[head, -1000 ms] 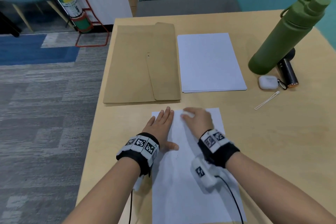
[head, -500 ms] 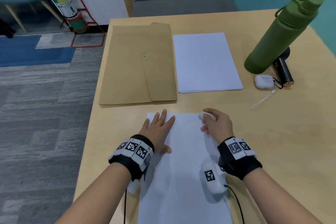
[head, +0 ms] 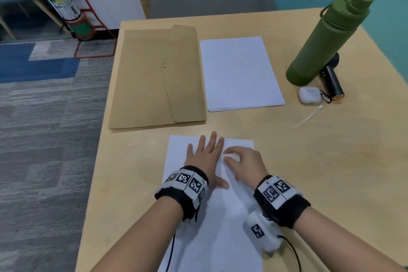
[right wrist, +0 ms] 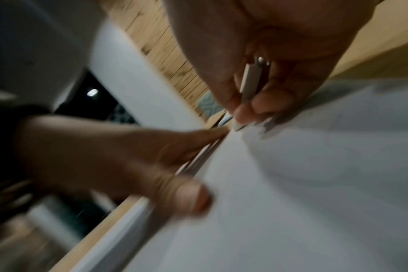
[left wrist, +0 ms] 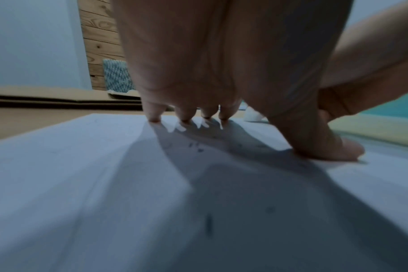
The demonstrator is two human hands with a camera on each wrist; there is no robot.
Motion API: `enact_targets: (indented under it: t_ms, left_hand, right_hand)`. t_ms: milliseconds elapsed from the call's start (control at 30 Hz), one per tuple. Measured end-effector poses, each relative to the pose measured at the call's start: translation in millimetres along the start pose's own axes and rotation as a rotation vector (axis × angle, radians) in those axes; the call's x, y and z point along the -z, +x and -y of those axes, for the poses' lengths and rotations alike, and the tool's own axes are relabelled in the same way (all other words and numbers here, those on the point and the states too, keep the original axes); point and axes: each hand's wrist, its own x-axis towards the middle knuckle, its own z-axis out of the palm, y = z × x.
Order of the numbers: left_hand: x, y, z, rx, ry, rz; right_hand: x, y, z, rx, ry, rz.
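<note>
The white sheet of paper (head: pixel 212 238) lies flat on the near part of the wooden table (head: pixel 331 161), with its long side running away from the person. It is plain, with a few faint dark marks under the palm. The left hand (head: pixel 204 159) rests on it with straight, spread fingers. Just beside it, the right hand (head: pixel 245 165) curls its fingers around a small white object (head: pixel 231 157), which touches the sheet near its far edge. Behind lie a brown envelope (head: pixel 154 77) and a paper stack (head: pixel 238 73).
</note>
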Motion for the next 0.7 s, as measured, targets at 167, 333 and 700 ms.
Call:
enact_targets:
  t_ms: [167, 333, 700]
  left_hand:
    - [0.2, -0.6, -0.2, 0.008, 0.002, 0.009]
    - [-0.4, -0.3, -0.1, 0.010, 0.004, 0.012]
    - [-0.5, -0.9, -0.6, 0.012, 0.021, 0.024]
  right_hand:
    - [18.5, 21.4, 2.7, -0.037, 0.032, -0.118]
    - [-0.9, 1.6, 6.8, 0.038, -0.045, -0.015]
    - [-3.9, -8.2, -0.2, 0.024, -0.070, 0.014]
